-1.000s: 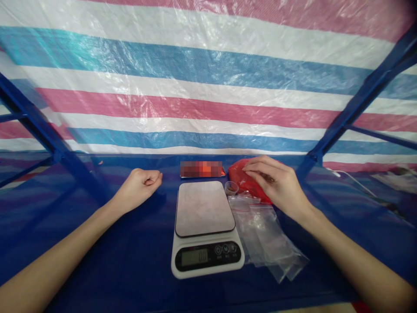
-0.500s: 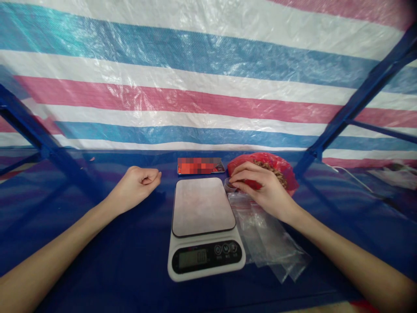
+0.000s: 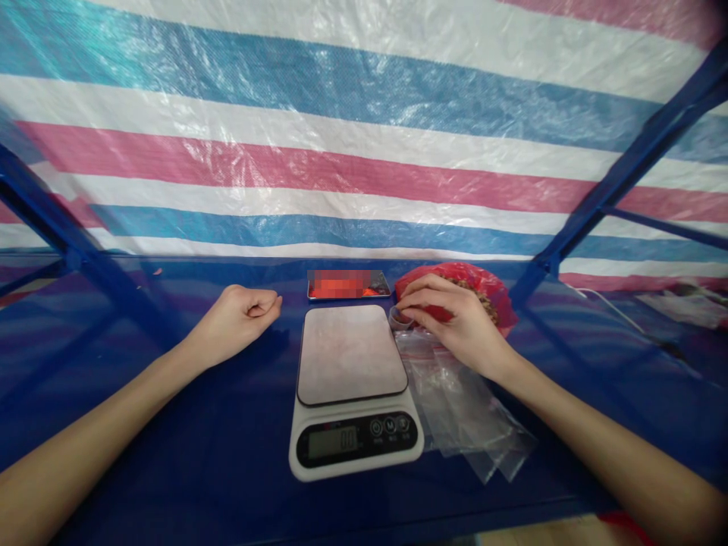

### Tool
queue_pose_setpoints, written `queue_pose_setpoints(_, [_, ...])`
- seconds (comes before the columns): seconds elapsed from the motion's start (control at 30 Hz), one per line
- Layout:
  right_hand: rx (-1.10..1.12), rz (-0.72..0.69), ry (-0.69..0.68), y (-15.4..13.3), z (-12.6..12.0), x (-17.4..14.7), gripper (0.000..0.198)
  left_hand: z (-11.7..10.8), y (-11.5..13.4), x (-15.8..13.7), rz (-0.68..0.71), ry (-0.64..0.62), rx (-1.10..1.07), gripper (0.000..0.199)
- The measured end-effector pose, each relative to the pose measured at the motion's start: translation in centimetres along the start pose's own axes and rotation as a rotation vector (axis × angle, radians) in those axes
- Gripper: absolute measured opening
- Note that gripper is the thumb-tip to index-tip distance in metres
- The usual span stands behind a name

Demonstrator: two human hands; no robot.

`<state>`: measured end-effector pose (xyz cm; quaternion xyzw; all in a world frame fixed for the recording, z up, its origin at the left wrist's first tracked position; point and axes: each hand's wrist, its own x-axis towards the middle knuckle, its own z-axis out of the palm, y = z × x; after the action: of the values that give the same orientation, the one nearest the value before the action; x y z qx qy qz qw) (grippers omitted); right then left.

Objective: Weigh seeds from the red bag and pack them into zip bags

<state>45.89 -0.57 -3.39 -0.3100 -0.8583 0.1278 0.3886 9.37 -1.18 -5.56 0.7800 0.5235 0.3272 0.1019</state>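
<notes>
My left hand (image 3: 237, 324) rests on the blue tabletop, left of the scale, curled into a loose fist with nothing showing in it. At the far right corner of the white digital scale (image 3: 351, 355), my right hand (image 3: 449, 315) pinches the rim of a small clear plastic cup (image 3: 399, 319); its fingers partly cover the cup. The scale's bare plate carries nothing, and its display (image 3: 331, 442) reads 0.0. Behind my right hand sits a red plastic bag (image 3: 421, 280), open, with brown dried pieces (image 3: 484, 300) inside. Several clear zip bags (image 3: 455, 394) lie under and in front of this hand.
A phone (image 3: 348, 284) with a lit, blurred screen lies behind the scale. Blue metal struts (image 3: 603, 189) slope up at both sides. A striped tarp (image 3: 341, 167) closes off the back. A white cable (image 3: 611, 307) runs along the right.
The view has shifted slightly, so the scale, phone and bags appear a little higher and further left. Both hands keep nearly the same pose.
</notes>
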Motion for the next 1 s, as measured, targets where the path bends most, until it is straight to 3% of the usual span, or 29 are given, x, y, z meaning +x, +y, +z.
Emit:
queue_pose_setpoints(0.73, [0.006,0.038,0.082,0.4,-0.6,0.3,0.017,0.1,0.1,0.1,-0.009,-0.019,-0.014,0.046])
queue_pose_setpoints(1.0, [-0.145,0.131,-0.132,2.6,-1.5,-0.3,0.006,0.0,0.0,0.1,-0.002,-0.002,-0.015,0.045])
